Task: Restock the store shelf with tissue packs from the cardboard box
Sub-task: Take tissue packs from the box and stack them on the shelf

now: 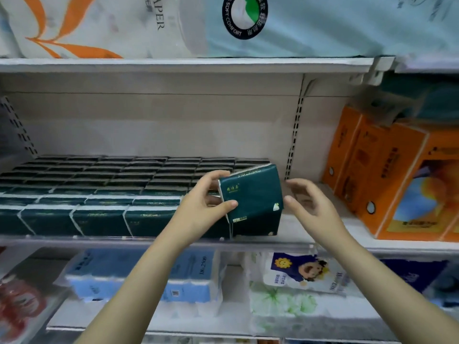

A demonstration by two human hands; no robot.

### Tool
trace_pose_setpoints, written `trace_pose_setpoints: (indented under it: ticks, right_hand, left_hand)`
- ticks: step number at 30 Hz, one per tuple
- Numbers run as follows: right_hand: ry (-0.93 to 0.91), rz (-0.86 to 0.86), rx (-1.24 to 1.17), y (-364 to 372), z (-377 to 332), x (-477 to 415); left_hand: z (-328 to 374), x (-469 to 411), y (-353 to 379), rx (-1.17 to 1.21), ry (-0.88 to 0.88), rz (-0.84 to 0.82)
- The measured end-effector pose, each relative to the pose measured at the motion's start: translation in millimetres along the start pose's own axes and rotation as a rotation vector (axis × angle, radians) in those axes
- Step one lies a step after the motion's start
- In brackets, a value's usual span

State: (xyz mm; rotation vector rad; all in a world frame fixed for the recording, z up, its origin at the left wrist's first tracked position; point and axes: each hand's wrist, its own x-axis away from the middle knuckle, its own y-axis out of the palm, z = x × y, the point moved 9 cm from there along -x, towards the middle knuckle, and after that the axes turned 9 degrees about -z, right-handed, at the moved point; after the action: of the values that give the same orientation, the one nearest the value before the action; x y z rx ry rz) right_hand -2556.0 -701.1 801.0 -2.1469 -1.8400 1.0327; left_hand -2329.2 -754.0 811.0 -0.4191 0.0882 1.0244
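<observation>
Tissue pack (255,194), one, in left hand (200,208)

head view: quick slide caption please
Left hand holds a green tissue pack by the stocked packs, right hand open beside it.

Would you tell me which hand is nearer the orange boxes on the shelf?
Right. The right hand hovers open left of the orange boxes; the left hand is farther left, holding the green pack.
</observation>
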Motion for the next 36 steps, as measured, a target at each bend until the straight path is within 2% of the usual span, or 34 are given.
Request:
trace_pose_setpoints:
  ticks: [4,6,11,18,26,32,36]
  right_hand:
    - [-0.004,-0.156,-0.100,8.5,-8.3,-3.8]
    - [0.029,-0.155,-0.112,8.7,-2.6,-1.8]
    - [0.042,-0.162,0.005,17.6,15.2,11.2]
    - [0.077,-0.131,0.050,38.6,39.9,17.7]
    - [0.084,-0.115,0.101,48.4,48.7,15.4]
    - [0.102,-0.116,0.111,50.5,54.0,1.4]
    - [0.093,-0.111,0.203,51.0,53.9,0.2]
  left_hand:
    - [1.0,-9.8,19.4,-0.087,0.019,-0.051]
    - [-1.0,-13.4,25.8,-0.175,0.024,-0.079]
    - [-5.6,-13.9,39.9,-0.726,0.090,-0.083]
    - [-22.8,-9.1,48.0,-1.040,0.142,-0.039]
    - [-26.5,-14.6,49.0,-1.308,0.115,-0.010]
    - [-33.9,-27.0,48.9,-1.378,0.051,-0.024]
    - [-38.2,-29.3,50.9,-1.406,0.055,-0.046]
